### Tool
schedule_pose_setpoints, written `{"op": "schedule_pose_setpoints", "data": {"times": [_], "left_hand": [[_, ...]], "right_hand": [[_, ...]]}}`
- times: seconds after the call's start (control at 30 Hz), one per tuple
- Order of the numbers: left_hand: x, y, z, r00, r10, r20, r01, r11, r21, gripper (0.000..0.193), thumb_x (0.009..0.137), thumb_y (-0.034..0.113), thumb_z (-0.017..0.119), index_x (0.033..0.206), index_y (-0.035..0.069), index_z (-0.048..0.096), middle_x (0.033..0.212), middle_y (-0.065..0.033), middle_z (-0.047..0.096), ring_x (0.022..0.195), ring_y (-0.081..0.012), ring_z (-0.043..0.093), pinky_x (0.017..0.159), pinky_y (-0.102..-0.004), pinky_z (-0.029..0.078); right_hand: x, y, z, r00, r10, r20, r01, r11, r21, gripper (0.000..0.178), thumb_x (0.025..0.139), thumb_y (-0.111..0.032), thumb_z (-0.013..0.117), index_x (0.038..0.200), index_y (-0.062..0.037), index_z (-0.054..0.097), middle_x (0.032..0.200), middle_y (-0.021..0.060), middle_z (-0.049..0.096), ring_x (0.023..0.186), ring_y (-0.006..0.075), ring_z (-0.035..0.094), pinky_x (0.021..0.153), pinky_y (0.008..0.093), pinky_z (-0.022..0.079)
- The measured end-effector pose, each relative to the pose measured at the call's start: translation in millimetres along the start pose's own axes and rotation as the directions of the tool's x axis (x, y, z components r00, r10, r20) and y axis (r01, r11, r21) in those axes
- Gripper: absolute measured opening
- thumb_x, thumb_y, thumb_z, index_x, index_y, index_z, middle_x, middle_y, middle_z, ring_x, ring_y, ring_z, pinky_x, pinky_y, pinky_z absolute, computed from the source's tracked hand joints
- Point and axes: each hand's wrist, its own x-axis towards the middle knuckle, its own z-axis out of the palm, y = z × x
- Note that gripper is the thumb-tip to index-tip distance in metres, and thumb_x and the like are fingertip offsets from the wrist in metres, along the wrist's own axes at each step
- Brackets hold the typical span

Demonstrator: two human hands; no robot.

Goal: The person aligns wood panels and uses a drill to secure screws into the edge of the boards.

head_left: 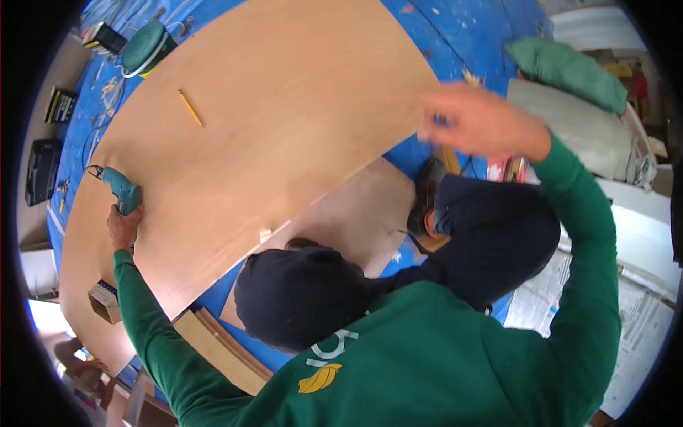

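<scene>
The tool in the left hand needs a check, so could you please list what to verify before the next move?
1. Left hand on tool: ok, fingers around its near end.
2. Right hand empty: ok, as far as its blur shows.
3. Pencil away from tool: ok, it lies apart on the board.
4. Box off the board: not ok, it sits there beside the left sleeve.
5. Tool switched off: cannot tell.
</scene>
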Motion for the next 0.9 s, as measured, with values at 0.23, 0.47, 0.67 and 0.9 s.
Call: {"op": "schedule_pose_setpoints", "data": {"times": [0.23,0.47,0.67,0.9], "left_hand": [[-125,113,-85,0.976,0.188,-0.112,-0.171,0.974,0.146,0.061,0.079,0.040,0.089,0.114,0.000,0.059,0.110,-0.0222,0.067,0.110,-0.0463,0.061,0.093,-0.0581,0.048],[-218,239,-249,0.912,0.367,0.180,-0.405,0.871,0.277,0.064,0.069,0.020,0.091,0.122,0.001,0.062,0.112,-0.0204,0.065,0.110,-0.0441,0.060,0.094,-0.0561,0.048],[-241,340,-328,0.828,0.347,0.440,-0.482,0.841,0.245,0.060,0.061,0.023,0.095,0.109,-0.002,0.069,0.099,-0.0212,0.066,0.099,-0.0407,0.065,0.098,-0.0516,0.050],[-201,380,-313,0.796,0.225,0.561,-0.407,0.886,0.223,0.063,0.069,0.046,0.094,0.103,0.000,0.068,0.088,-0.0176,0.066,0.085,-0.0352,0.067,0.080,-0.0475,0.050]], "right_hand": [[19,19,-37,0.980,-0.078,-0.183,0.100,0.988,0.117,0.067,0.098,-0.016,0.069,0.159,-0.0050,0.046,0.113,0.0238,0.071,0.099,0.0369,0.072,0.089,0.0471,0.058],[89,-3,0,0.452,-0.692,-0.563,0.642,0.690,-0.333,0.068,0.090,-0.015,0.071,0.152,0.0034,0.049,0.108,0.0262,0.072,0.100,0.0393,0.072,0.091,0.0454,0.058],[85,-60,28,0.316,-0.741,-0.592,0.784,0.556,-0.277,0.083,0.087,-0.034,0.086,0.158,-0.0120,0.050,0.144,0.0216,0.063,0.130,0.0421,0.064,0.108,0.0533,0.052],[78,-28,53,0.598,-0.654,-0.464,0.773,0.624,0.116,0.083,0.088,-0.014,0.078,0.163,-0.0096,0.041,0.146,0.0219,0.060,0.129,0.0441,0.061,0.109,0.0503,0.050]]}}
